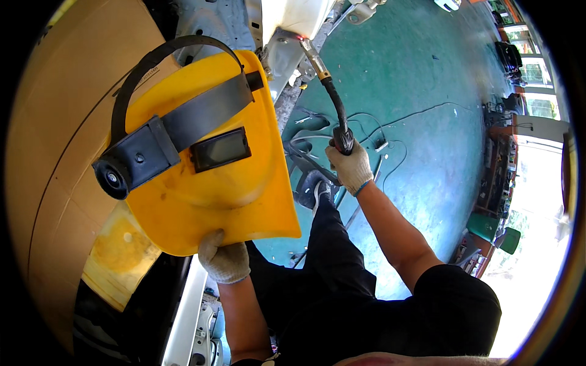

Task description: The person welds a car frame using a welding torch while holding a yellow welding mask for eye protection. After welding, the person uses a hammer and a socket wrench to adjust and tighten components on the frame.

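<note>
My gloved left hand [224, 258] grips the lower edge of a yellow welding mask [262, 201], thumb on its inner side. The mask's inside faces me, with a black headband [210, 113] and a dark rectangular viewing window [221, 150]. In my gloved right hand [352, 168] is the black handle of a welding torch [332, 97]; the fingers wrap round it. The torch's metal nozzle points up and left, its tip at a metal bracket [284, 58] below a white panel [293, 17]. A small reddish glow shows at the tip.
Brown cardboard [61, 152] covers the left side. A stained yellowish sheet [122, 259] lies below it, beside a pale metal sill [186, 314]. Cables [403, 113] trail over the green floor [427, 79] near my feet. Shelves and benches [497, 177] line the right side.
</note>
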A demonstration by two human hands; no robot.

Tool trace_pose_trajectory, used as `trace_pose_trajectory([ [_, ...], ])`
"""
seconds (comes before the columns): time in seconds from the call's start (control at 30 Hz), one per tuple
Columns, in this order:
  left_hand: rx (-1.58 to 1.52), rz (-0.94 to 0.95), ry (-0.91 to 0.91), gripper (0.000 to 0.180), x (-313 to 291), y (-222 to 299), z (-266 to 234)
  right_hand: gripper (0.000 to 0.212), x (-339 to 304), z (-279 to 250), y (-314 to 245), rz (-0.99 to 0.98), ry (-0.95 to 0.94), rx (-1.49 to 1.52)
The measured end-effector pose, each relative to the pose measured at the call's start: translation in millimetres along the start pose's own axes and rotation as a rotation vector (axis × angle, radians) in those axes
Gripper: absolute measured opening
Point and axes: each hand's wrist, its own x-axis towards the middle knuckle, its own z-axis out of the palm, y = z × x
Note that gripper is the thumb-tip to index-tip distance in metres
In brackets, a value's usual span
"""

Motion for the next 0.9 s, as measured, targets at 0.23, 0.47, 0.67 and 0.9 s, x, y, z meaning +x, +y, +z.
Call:
trace_pose_trajectory([
  [0.23,-0.015,-0.008,-0.057,0.064,3,-3,16,0.032,-2,6,3,-0.049,0.049,-0.083],
  [0.47,-0.029,-0.062,-0.181,0.056,6,-32,58,0.031,41,-11,77,-0.254,0.031,-0.026],
  [0.67,-0.028,-0.066,-0.231,0.06,2,-34,87,0.036,7,5,20,-0.16,0.039,-0.071],
  [0.9,-0.023,-0.02,-0.23,0.064,5,-37,78,0.042,0,4,5,-0.155,0.046,0.013],
])
